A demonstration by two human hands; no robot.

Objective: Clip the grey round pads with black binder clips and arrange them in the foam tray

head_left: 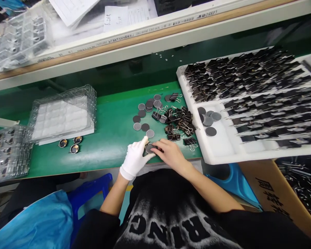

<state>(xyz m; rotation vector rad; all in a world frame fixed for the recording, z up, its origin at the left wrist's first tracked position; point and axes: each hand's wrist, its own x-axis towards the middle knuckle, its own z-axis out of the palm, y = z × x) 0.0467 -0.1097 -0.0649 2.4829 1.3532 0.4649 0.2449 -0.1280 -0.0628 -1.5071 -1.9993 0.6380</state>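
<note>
Between my two hands, close to the table's front edge, is a dark round disc (150, 148) with a thin, lighter rim. My left hand (136, 155), in a white glove, pinches its left side with thumb and forefinger. From the right, my bare right hand (168, 152) has its fingertips on the same disc. Just beyond lie loose grey and black discs, among them a grey disc (150, 133) and a black disc (145, 127). A heap of black binder clips (181, 119) lies to the right of these discs.
A white foam tray (220, 157) at the right holds rows of black clips and several discs. Stacked clear plastic trays (92, 103) stand at the left, with small round metal parts (74, 148) before them. A shelf edge (145, 38) crosses the back. A blue stool (90, 188) stands below.
</note>
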